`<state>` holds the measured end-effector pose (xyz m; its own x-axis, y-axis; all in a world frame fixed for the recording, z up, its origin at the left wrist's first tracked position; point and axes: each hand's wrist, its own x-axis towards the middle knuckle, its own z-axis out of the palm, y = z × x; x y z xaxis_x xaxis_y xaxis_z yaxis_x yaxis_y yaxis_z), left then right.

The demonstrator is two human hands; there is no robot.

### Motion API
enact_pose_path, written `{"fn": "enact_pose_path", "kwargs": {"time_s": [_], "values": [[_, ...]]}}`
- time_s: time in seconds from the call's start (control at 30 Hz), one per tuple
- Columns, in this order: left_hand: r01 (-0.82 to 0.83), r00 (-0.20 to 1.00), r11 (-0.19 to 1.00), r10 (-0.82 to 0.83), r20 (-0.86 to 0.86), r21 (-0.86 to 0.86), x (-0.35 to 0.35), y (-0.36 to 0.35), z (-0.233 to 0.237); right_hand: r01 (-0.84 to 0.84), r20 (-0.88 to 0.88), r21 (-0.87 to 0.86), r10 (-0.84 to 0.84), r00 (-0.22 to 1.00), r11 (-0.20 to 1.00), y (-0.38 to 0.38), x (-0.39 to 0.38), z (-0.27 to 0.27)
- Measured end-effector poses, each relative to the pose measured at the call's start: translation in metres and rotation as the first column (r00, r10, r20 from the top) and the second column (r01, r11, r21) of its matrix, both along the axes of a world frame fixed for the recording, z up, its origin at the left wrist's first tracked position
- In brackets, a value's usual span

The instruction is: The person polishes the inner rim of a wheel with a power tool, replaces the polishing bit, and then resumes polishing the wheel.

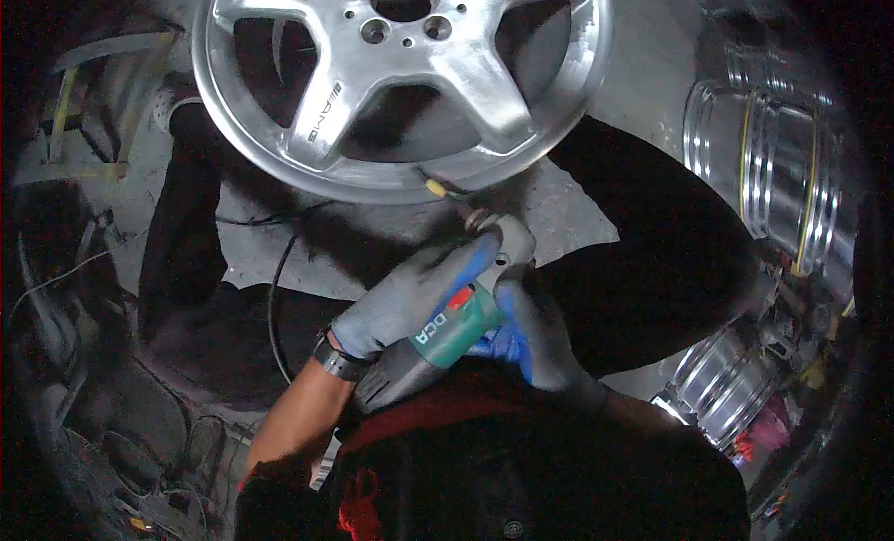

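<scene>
Both my hands, in grey gloves with blue palms, are wrapped round a green power grinder (458, 331) marked DCA, with a red switch and a grey head. My left hand (410, 290) lies over the body and reaches toward the head. My right hand (545, 341) grips it from the other side. From the head a spindle points at the near rim of a silver alloy wheel (410, 85), which has broad spokes and AMG lettering. A small yellow piece (435, 187) at the spindle's end overlaps the rim in this view.
Shiny wheel barrels (773, 159) stand on the right, with another (726, 383) lower down. A black cable (276, 308) runs on the left between my legs. At the far left is a worn frame (112, 103); tangled cords (177, 485) lie lower left.
</scene>
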<state>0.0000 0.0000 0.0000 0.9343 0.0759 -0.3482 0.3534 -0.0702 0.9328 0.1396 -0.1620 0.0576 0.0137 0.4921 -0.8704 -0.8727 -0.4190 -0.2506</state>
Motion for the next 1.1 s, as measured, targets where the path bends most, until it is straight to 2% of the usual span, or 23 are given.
{"fn": "enact_pose_path", "kwargs": {"time_s": [0.07, 0.1, 0.17, 0.2, 0.27, 0.3, 0.37, 0.4, 0.47, 0.6, 0.7, 0.9, 0.97, 1.0, 1.07, 1.1], "values": [[-0.070, 0.991, 0.997, 0.066, 0.114, 0.031, -0.003, -0.002, -0.002, -0.088, 0.212, 0.023, 0.081, 0.974, 0.996, -0.008, -0.004, -0.011], [-0.070, 0.992, 0.997, 0.065, 0.111, 0.043, -0.004, 0.001, -0.002, -0.087, 0.209, 0.034, 0.078, 0.975, 0.996, -0.007, -0.007, -0.017], [-0.103, 0.991, 0.987, 0.112, 0.073, -0.120, 0.006, 0.001, -0.002, -0.161, 0.333, 0.040, 0.138, 0.933, 0.986, -0.011, -0.002, -0.019], [-0.099, 0.991, 0.987, 0.109, 0.072, -0.127, 0.009, 0.001, 0.001, -0.157, 0.331, 0.034, 0.137, 0.933, 0.987, -0.005, -0.001, -0.008], [0.081, 0.996, 0.995, -0.078, -0.047, 0.057, 0.017, 0.005, 0.001, 0.064, 0.180, 0.017, -0.066, 0.981, 0.998, 0.018, 0.004, 0.020], [0.082, 0.996, 0.995, -0.079, -0.049, 0.059, 0.014, 0.003, -0.003, 0.065, 0.178, 0.019, -0.067, 0.982, 0.998, 0.014, 0.004, 0.014], [-0.031, 0.993, 0.998, 0.024, 0.113, 0.057, 0.006, -0.002, -0.014, -0.083, 0.237, 0.062, 0.066, 0.969, 0.995, 0.002, 0.005, -0.004], [-0.032, 0.994, 0.998, 0.025, 0.107, 0.060, 0.005, -0.001, -0.014, -0.084, 0.232, 0.066, 0.067, 0.970, 0.994, 0.007, 0.004, 0.001], [-0.051, 0.995, 0.998, 0.047, 0.088, 0.047, 0.003, 0.000, -0.013, -0.037, 0.110, 0.058, 0.031, 0.993, 0.998, 0.022, 0.005, 0.016], [-0.025, 0.992, 0.998, 0.017, 0.127, 0.058, 0.011, 0.001, -0.008, 0.019, 0.107, 0.033, -0.023, 0.994, 0.999, 0.011, 0.007, 0.011], [-0.002, 0.999, 0.997, -0.001, 0.037, 0.081, 0.011, 0.004, -0.004, 0.013, 0.089, 0.064, -0.019, 0.996, 0.998, 0.008, 0.006, 0.002], [-0.054, 0.992, 0.994, 0.042, 0.123, 0.096, 0.006, 0.000, -0.008, 0.006, 0.076, 0.072, -0.012, 0.997, 0.997, 0.012, 0.005, 0.005], [-0.147, 0.965, 0.980, 0.112, 0.236, 0.135, 0.012, -0.011, -0.021, -0.034, 0.156, 0.002, 0.033, 0.987, 0.999, -0.002, 0.006, -0.001], [-0.143, 0.965, 0.981, 0.108, 0.239, 0.132, 0.016, -0.011, -0.020, -0.030, 0.159, 0.000, 0.029, 0.987, 1.000, -0.009, 0.009, -0.002], [0.002, 0.992, 0.992, -0.018, 0.127, 0.126, 0.024, -0.009, -0.015, -0.172, 0.517, -0.047, 0.171, 0.839, 0.984, -0.021, 0.012, -0.004], [0.005, 0.992, 0.993, -0.020, 0.128, 0.122, 0.024, -0.012, -0.020, -0.169, 0.517, -0.051, 0.171, 0.839, 0.984, -0.023, 0.010, -0.002]]}}
